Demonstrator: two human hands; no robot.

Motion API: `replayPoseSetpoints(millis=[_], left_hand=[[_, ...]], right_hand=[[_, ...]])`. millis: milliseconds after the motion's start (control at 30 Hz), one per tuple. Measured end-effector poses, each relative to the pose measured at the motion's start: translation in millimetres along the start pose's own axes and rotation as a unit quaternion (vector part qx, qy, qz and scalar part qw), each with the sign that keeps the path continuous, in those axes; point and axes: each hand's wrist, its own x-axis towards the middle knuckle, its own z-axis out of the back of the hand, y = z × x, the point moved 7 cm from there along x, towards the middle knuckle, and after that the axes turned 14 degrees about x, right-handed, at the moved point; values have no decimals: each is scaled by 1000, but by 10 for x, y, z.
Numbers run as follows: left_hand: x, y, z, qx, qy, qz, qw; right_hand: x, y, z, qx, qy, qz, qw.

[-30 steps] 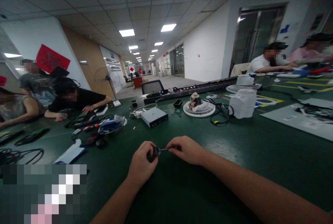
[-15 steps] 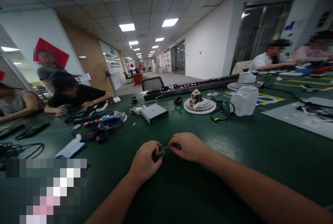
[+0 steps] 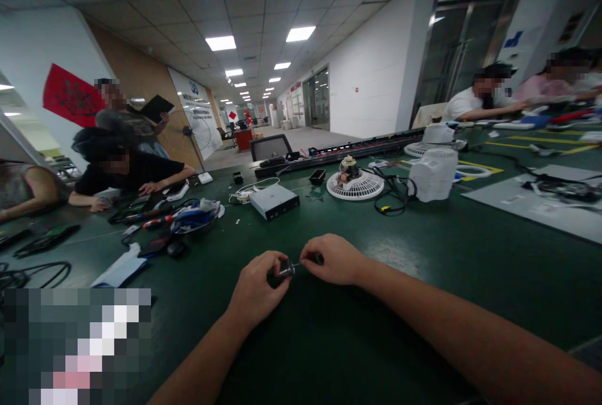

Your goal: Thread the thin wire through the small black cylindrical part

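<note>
My left hand (image 3: 258, 291) is curled round a small dark cylindrical part (image 3: 284, 269) with a shiny end, held just above the green table (image 3: 423, 279). My right hand (image 3: 332, 259) is pinched on a thin tool; its slim metal shaft (image 3: 297, 264) points into the end of the part. The tool's handle is hidden inside my right fingers. Both hands sit close together near the table's front middle.
A grey box-shaped drive (image 3: 274, 200) lies beyond my hands. Fan parts stand further right: a white grille with a motor (image 3: 354, 184) and a white housing (image 3: 433, 173). Cables and tools (image 3: 183, 220) lie at left. Other people work on both sides of the table.
My hands stay together on the part and tool, with only small shifts of the fingers. The view has tilted a little, and a person at the left has stood up holding a dark board.
</note>
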Motion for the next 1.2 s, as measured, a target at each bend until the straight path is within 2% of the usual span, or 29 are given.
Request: replayPoseSetpoints(millis=[67, 200, 367, 533, 667, 767, 900, 1067, 1200], left_hand=[[4, 2, 0, 5, -1, 2, 1000], [8, 15, -11, 22, 8, 13, 1000], [-4, 7, -45, 15, 32, 10, 999], [-23, -27, -64, 17, 43, -2, 999], [-21, -47, -63, 36, 46, -16, 998], [-17, -25, -49, 32, 39, -10, 999], [-12, -33, -53, 23, 32, -13, 999], [-8, -55, -87, 31, 46, -10, 998], [-3, -44, -69, 31, 36, -11, 999]], right_hand=[[-9, -12, 15, -22, -7, -12, 1000], [-23, -11, -75, 3, 55, -15, 998], [-14, -86, -63, -39, 42, -54, 997], [-20, -95, -109, -4, 90, -46, 995], [-27, -73, -65, -47, 70, -58, 995], [-32, -35, -73, -19, 81, -49, 995], [-25, -74, -31, -27, 54, -69, 996], [-24, -30, -114, -16, 100, -40, 994], [-9, -68, -29, -51, 38, -77, 995]])
